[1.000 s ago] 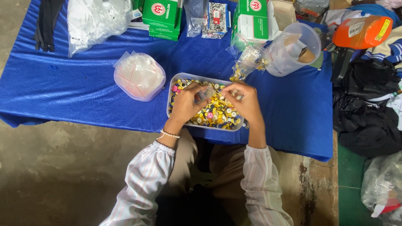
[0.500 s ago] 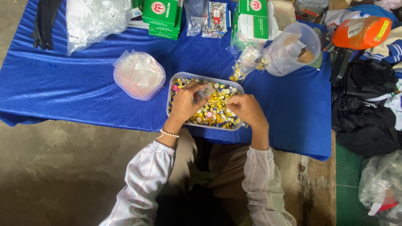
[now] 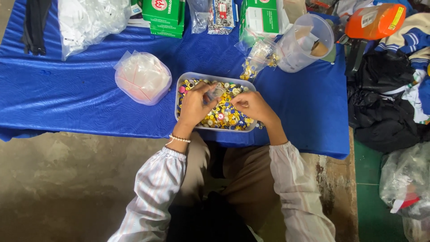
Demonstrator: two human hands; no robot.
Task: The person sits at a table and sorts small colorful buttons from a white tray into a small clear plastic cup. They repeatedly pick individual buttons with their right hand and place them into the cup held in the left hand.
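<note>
Over the shallow clear plastic tray [image 3: 180, 117] heaped with small colourful caps, the left hand [image 3: 195, 107] grips a small clear tube [image 3: 216, 92] while the right hand [image 3: 252, 106] pinches something small beside it, best kept low above the tray so strays fall back in.

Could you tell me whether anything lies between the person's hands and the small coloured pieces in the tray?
Nothing visible does: the left hand and right hand rest directly over the coloured pieces in the open tray.
</note>
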